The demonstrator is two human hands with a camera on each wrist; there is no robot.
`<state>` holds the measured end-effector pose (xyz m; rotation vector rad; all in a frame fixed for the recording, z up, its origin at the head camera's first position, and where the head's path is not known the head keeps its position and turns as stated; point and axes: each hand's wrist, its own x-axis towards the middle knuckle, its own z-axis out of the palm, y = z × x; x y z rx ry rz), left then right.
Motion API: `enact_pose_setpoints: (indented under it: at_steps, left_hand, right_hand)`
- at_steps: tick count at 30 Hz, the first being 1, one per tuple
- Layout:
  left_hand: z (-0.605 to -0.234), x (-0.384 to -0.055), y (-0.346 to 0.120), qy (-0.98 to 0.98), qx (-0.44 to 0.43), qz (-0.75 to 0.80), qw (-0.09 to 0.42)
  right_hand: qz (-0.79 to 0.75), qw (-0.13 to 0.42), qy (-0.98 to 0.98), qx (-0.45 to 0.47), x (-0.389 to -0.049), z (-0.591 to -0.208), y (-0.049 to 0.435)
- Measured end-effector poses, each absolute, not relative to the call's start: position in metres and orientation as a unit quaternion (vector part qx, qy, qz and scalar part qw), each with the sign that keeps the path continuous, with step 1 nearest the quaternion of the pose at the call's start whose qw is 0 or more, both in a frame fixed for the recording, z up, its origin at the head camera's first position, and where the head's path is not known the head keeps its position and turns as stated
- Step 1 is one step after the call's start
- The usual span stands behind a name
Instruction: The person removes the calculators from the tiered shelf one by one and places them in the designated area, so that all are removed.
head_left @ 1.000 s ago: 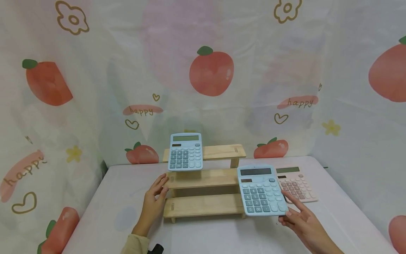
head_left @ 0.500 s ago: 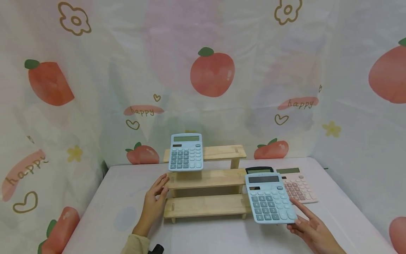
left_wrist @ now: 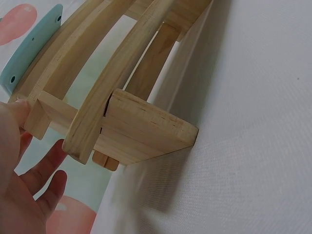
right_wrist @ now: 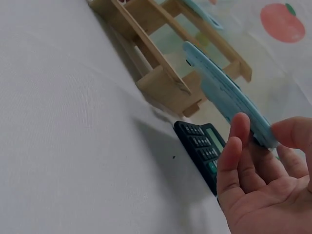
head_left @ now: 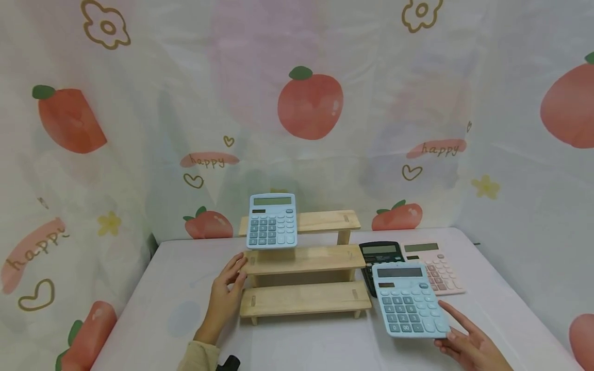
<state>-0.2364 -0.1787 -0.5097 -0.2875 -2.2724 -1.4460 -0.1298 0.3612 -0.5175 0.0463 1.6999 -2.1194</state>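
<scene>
My right hand (head_left: 475, 345) pinches the lower right corner of a light blue calculator (head_left: 410, 301). It is held up off the table, its keys facing me; the right wrist view shows the calculator (right_wrist: 229, 95) edge-on between thumb and fingers. My left hand (head_left: 225, 299) holds the left end of the middle shelf of a three-step wooden rack (head_left: 303, 299), thumb and forefinger on the board in the left wrist view. A second light blue calculator (head_left: 271, 221) leans on the rack's upper left, its bottom on the middle shelf.
Behind the held calculator, a black calculator (head_left: 381, 249) and a pink calculator (head_left: 445, 275) lie on the white-covered table (head_left: 301, 345), right of the rack. A patterned cloth (head_left: 325, 170) hangs behind and at both sides. A small black object (head_left: 229, 363) shows by the left sleeve.
My right hand has moved the held blue calculator right and toward me, away from the rack's right end. The black calculator behind it has come into view. My left hand stays put.
</scene>
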Motion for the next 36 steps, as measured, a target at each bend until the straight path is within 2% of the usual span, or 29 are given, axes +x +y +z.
enact_pose_setpoints:
  at_steps: [14,28,36]
  left_hand:
    - [-0.512,-0.238,-0.179,-0.817,-0.111,-0.522,0.217]
    - [-0.511,-0.237,-0.179,-0.819,-0.111,-0.517,0.222]
    - [-0.512,-0.239,-0.180,-0.819,-0.107,-0.519,0.217]
  right_hand:
    - [-0.751,0.254,0.603,0.085,-0.127,-0.531,0.372]
    - [-0.750,0.291,0.591,0.058,-0.129,-0.537,0.374]
    - [-0.742,0.294,0.600,0.057,-0.130,-0.539,0.375]
